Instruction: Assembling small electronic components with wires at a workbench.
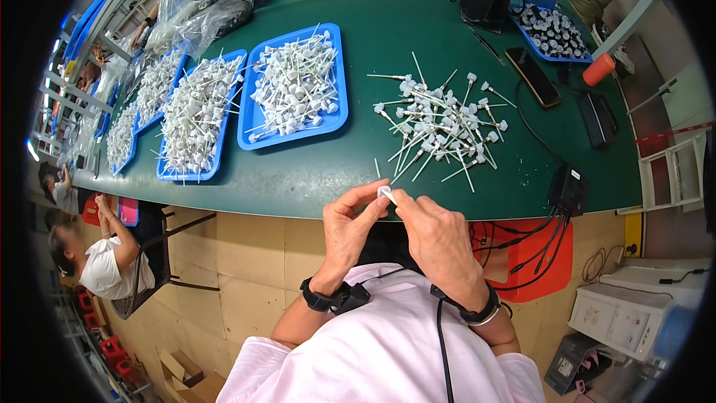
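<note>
Head view: fingertips cover much of the small white piece (385, 192), so its full shape is hard to make out; it is held over the near edge of the table (298, 188). The left hand (344, 233) pinches it between thumb and forefinger, the other fingers curled. The right hand (441, 235) is bunched nearly closed, its fingertips meeting the piece from the other side; its thumb is mostly hidden, so I cannot tell how firmly it grips. Beyond lies a loose pile (447, 125) of whitish parts, thin straight stems with blunt, knobby heads, crossing so thickly that many are half buried. Similar parts heap a smooth blue plastic tray (342, 78) to the left. Crinkled clear bags (216, 21) farther off blur their dark contents. The tabletop is flat, green and faintly glossy
</note>
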Demonstrator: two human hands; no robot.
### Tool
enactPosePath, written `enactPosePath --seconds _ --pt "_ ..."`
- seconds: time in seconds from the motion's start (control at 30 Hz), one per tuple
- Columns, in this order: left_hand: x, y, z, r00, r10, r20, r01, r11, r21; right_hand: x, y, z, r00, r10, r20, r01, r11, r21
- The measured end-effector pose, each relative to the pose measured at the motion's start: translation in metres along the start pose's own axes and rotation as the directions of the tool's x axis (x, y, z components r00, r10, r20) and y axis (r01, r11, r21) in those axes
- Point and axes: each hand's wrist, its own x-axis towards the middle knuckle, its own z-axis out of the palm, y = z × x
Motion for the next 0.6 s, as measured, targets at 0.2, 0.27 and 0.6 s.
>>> enactPosePath --seconds 0.2,0.27,0.6 --pt "-0.001 0.000 -0.005 0.999 -0.010 0.035 0.010 1.000 0.011 0.007 0.008 -0.005 1.000 -0.024 0.003 0.022 0.978 0.206" --pt "-0.001 0.001 -0.005 0.999 -0.018 0.036 0.018 1.000 0.008 0.008 0.011 -0.007 1.000 -0.020 0.009 0.017 0.959 0.282" --pt "-0.003 0.002 -0.007 0.999 -0.020 0.050 0.018 0.999 0.028 0.014 0.020 -0.014 0.981 0.050 0.186 -0.124 0.901 0.416"
